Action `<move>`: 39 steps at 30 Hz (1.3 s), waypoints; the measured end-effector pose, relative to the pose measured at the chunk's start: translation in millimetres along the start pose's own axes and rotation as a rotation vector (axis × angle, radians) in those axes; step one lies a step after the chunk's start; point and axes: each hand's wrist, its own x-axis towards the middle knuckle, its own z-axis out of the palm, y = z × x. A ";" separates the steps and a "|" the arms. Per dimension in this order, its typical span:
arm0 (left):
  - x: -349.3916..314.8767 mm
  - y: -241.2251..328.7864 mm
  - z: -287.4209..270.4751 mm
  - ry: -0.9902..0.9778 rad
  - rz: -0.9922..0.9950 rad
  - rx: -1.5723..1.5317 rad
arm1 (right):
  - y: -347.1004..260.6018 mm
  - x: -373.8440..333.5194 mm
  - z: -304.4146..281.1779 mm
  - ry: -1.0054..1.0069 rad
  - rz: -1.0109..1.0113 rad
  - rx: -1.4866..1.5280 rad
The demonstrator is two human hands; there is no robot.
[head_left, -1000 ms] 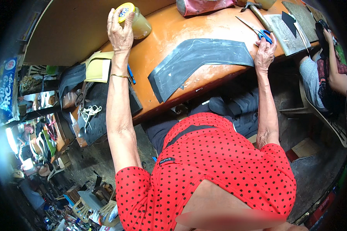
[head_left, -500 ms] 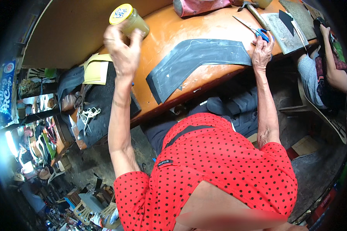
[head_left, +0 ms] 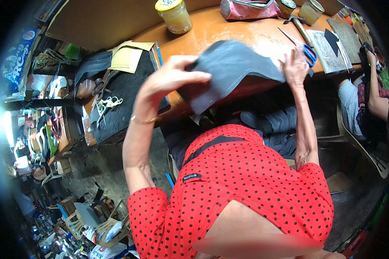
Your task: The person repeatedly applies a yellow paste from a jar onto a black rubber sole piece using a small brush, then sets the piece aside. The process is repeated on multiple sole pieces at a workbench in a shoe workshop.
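A curved black sheet piece point(head_left: 233, 60), faintly chalk-marked and blurred by motion, is raised off the orange table at its left part. My left hand point(head_left: 173, 77) grips its left end, thumb on top and fingers behind. At the right end of the piece is my right hand point(head_left: 295, 69), fingers spread and slightly smeared; whether it touches the piece I cannot tell. Just beyond that hand lies a pair of scissors point(head_left: 307, 52) with blue handles. A glass jar point(head_left: 177, 19) with a yellow lid and pale yellowish contents stands at the table's far side.
At the back lie a pink pouch point(head_left: 250, 9) and a hammer point(head_left: 299, 26), near an uncapped jar point(head_left: 311, 12). A whitish board point(head_left: 326, 54) is at right. Yellow sheets point(head_left: 125, 60) and white cord point(head_left: 106, 103) lie on the left. Another person point(head_left: 371, 86) sits at far right.
My left hand has left the jar and taken hold of the black piece, lifting its left end. My right hand's fingers have spread. The whole view has shifted somewhat.
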 end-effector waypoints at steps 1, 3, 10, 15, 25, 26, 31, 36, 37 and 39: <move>-26.7 9.3 -10.3 0.031 0.131 -0.045 | -15.3 -17.0 -13.4 -0.307 -0.235 -0.395; -93.9 31.2 -40.8 0.130 0.204 0.036 | -57.4 -41.6 -31.0 -0.559 -0.377 -0.216; -292.7 3.9 -35.1 0.759 -0.046 0.071 | -145.5 -26.8 40.5 -0.561 -0.655 0.251; -343.4 -70.1 3.1 1.076 -0.279 -0.025 | -183.1 44.7 102.0 -0.386 -0.609 0.172; -369.2 -130.7 33.7 1.273 -0.431 -0.144 | -194.5 -63.2 -0.7 -0.599 -0.850 0.336; -371.0 -131.9 34.2 1.275 -0.430 -0.151 | -200.8 -50.9 4.3 -0.576 -0.823 0.348; -379.8 -134.7 38.6 1.306 -0.419 -0.181 | -238.0 -28.3 10.5 -0.529 -0.634 0.305; -378.9 -121.6 27.7 1.326 -0.353 -0.237 | -224.3 -83.0 8.7 -0.602 -0.921 0.396; -376.8 -115.9 21.9 1.326 -0.321 -0.244 | -224.2 -84.3 13.0 -0.550 -0.913 0.431; -365.3 -105.6 3.1 1.306 -0.244 -0.269 | -232.4 -72.8 23.3 -0.517 -0.810 0.442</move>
